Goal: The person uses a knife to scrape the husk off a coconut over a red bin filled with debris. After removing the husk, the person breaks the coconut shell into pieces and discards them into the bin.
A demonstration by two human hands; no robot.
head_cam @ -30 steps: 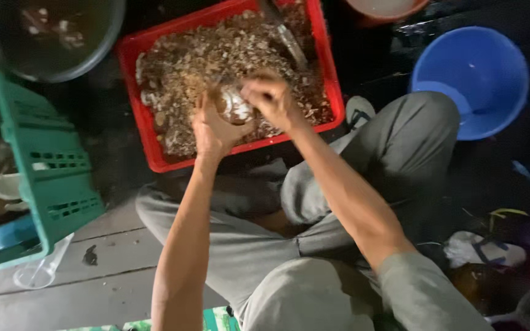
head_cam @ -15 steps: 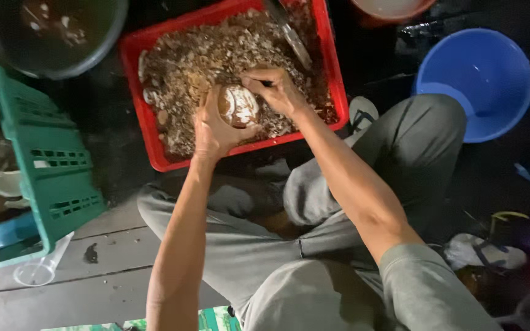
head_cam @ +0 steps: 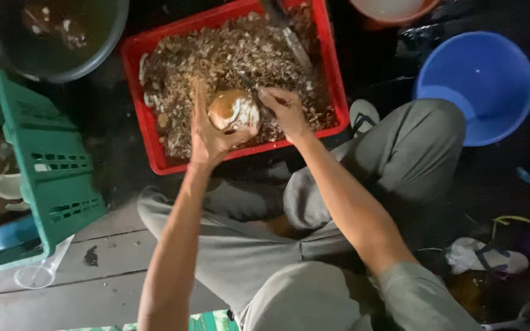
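The left hand [head_cam: 211, 136] cups a round brown and white shell [head_cam: 233, 110] from below and behind, palm up, fingers spread around its far side, so the shell sits over the middle of the red crate [head_cam: 148, 132]. At about three o'clock from the shell, the right hand [head_cam: 283, 109] is closed around a thin dark tool [head_cam: 248, 87] whose tip runs up toward eleven o'clock and meets the shell's upper edge; the tool is too blurred to say what kind it is.

By its look the shell is hard and stiff, probably light for its size, with a smooth, likely damp curve that could slip. It seems best held as it is now, cradled in the palm with fingertips wrapped round the widest part, away from the tool's tip.

Below the hands the crate is heaped with brown and pale scraps. At twelve o'clock a long knife [head_cam: 292, 46] lies across the heap. A green basket [head_cam: 44, 165] stands at nine o'clock, a dark basin [head_cam: 102, 46] at ten, and a blue bucket [head_cam: 476, 86] out at three.
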